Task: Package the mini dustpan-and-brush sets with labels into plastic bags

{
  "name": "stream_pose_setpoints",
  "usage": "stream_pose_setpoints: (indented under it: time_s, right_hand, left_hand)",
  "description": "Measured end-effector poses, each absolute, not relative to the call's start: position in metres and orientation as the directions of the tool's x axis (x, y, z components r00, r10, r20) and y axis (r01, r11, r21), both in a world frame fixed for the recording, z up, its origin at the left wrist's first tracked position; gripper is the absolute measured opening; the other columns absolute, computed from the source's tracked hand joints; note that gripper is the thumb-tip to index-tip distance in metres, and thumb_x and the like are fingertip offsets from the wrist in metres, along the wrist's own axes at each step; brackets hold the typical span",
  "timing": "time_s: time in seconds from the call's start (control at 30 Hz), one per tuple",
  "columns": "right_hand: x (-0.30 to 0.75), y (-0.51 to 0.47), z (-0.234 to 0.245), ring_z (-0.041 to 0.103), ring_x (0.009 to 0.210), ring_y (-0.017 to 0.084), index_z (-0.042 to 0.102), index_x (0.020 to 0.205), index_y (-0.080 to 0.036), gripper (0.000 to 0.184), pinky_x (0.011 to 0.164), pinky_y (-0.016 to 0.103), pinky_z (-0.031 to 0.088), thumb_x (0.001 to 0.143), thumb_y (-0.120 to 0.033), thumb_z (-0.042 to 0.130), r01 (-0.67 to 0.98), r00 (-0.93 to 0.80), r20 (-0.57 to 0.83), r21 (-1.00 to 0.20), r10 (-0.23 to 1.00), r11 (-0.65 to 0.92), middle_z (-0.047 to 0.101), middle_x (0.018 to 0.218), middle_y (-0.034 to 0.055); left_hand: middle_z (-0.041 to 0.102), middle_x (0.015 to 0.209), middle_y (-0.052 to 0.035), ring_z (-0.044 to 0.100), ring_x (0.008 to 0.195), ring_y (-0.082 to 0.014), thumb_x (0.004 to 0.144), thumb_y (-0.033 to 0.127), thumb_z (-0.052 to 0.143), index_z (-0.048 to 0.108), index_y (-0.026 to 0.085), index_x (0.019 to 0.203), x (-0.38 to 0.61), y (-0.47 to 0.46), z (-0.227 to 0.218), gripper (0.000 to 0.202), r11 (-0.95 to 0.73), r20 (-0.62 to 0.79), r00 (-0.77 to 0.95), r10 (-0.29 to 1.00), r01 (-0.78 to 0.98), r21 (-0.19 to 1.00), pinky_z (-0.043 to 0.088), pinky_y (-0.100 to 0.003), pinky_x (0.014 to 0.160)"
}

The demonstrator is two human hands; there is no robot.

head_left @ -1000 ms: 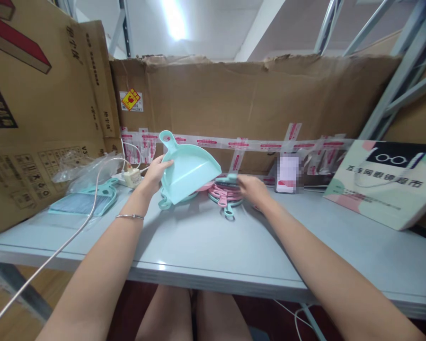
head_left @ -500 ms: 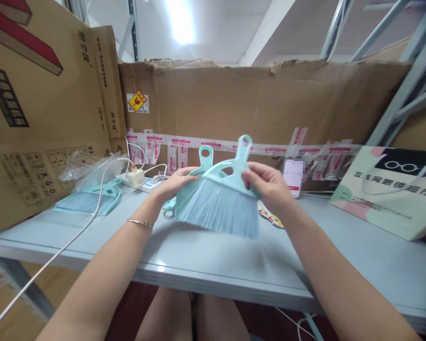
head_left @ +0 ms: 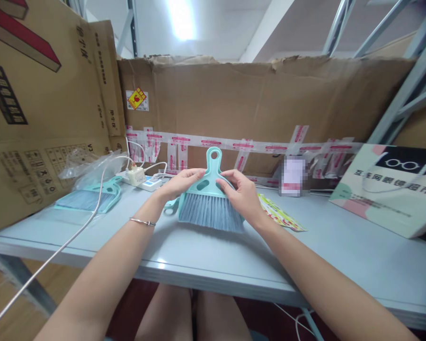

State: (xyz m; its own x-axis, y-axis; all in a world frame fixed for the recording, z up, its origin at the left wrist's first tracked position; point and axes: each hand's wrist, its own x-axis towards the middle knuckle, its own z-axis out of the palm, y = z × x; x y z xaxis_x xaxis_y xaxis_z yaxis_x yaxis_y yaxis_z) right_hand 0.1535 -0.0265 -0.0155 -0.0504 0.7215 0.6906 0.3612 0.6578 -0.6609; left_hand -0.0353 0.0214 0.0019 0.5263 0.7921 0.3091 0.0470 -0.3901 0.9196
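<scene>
A small hand broom (head_left: 211,210) with mint-green handle and grey-blue bristles lies against a matching dustpan, held up just above the table. The dustpan is mostly hidden behind it; their handle loops line up. My left hand (head_left: 184,182) is closed on the dustpan's left edge, thumb near the handle. My right hand (head_left: 243,194) grips the broom's right shoulder, thumb in front. Behind my left wrist, another mint-green loop (head_left: 171,206) shows on the table. Further left lies a second broom and dustpan set (head_left: 88,199) beside clear plastic wrapping.
A power strip (head_left: 142,180) with plugs and a white cable (head_left: 95,213) sits at the back left. Colourful printed cards (head_left: 282,215) lie right of my hand. A phone (head_left: 293,175) leans on the cardboard behind. A paper bag (head_left: 386,189) stands right; a large carton (head_left: 49,118) stands left.
The broom has moved left and down onto the dustpan, its handle now in line with the dustpan's. My right hand has moved left with it, uncovering more of the printed cards.
</scene>
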Motion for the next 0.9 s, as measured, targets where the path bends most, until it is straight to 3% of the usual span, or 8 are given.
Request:
stream_pose_setpoints:
  time_s: [0.23,0.33,0.4,0.63,0.77,0.9]
  right_hand:
    - [0.146,-0.025,-0.015,0.06,0.077,0.017,0.057,0.088,-0.02,0.011,0.072,0.03,0.046,0.085,-0.031,0.054,0.515,-0.058,0.889,-0.364,0.455,0.776,0.066,0.083,0.0032]
    - [0.145,-0.024,-0.017,0.055,0.078,0.019,0.057,0.087,-0.021,0.008,0.074,0.033,0.044,0.086,-0.027,0.053,0.61,-0.059,0.944,-0.224,0.326,0.76,0.063,0.081,0.0039]
    - [0.144,-0.023,-0.019,0.052,0.079,0.02,0.056,0.086,-0.021,0.007,0.075,0.035,0.042,0.086,-0.026,0.053,0.66,-0.046,0.954,-0.193,0.296,0.726,0.059,0.081,0.0044]
    - [0.144,-0.009,-0.028,0.047,0.09,0.022,0.055,0.081,-0.019,0.008,0.087,0.042,0.036,0.083,-0.027,0.055,0.705,0.127,0.909,-0.364,0.397,0.608,0.047,0.09,0.0061]
    - [0.146,-0.003,-0.032,0.047,0.092,0.022,0.051,0.08,-0.02,0.011,0.09,0.043,0.035,0.081,-0.03,0.055,0.698,0.176,0.865,-0.446,0.47,0.56,0.047,0.091,0.0066]
    - [0.158,-0.001,-0.025,0.051,0.095,0.023,0.049,0.096,-0.019,0.037,0.089,0.04,0.038,0.073,-0.043,0.063,0.611,0.203,0.786,-0.567,0.584,0.552,0.053,0.098,0.0089]
  left_hand:
    - [0.069,0.095,-0.0063,0.061,0.085,-0.0174,0.074,0.054,0.063,0.068,0.02,0.11,-0.035,0.014,0.008,0.05,-0.446,0.354,0.546,0.759,0.04,0.894,0.046,-0.026,0.075]
    - [0.068,0.103,-0.0065,0.06,0.093,-0.0204,0.073,0.047,0.068,0.068,0.02,0.11,-0.034,0.011,0.011,0.046,-0.499,0.388,0.531,0.753,0.078,0.863,0.045,-0.028,0.081]
    - [0.068,0.105,-0.0078,0.06,0.096,-0.0223,0.072,0.046,0.068,0.068,0.019,0.11,-0.034,0.012,0.011,0.046,-0.516,0.402,0.517,0.756,0.093,0.851,0.045,-0.03,0.082]
    - [0.068,0.106,-0.0072,0.06,0.093,-0.0204,0.074,0.045,0.066,0.067,0.019,0.111,-0.028,0.015,0.004,0.045,-0.515,0.417,0.501,0.758,0.068,0.854,0.044,-0.03,0.082]
    - [0.066,0.11,-0.0067,0.059,0.094,-0.0202,0.073,0.045,0.066,0.068,0.018,0.108,-0.024,0.014,0.001,0.044,-0.509,0.419,0.482,0.769,0.065,0.858,0.043,-0.029,0.081]
    - [0.068,0.1,-0.0057,0.059,0.085,-0.0177,0.073,0.047,0.066,0.066,0.017,0.112,-0.025,0.014,0.001,0.049,-0.484,0.402,0.434,0.806,0.093,0.87,0.043,-0.027,0.075]
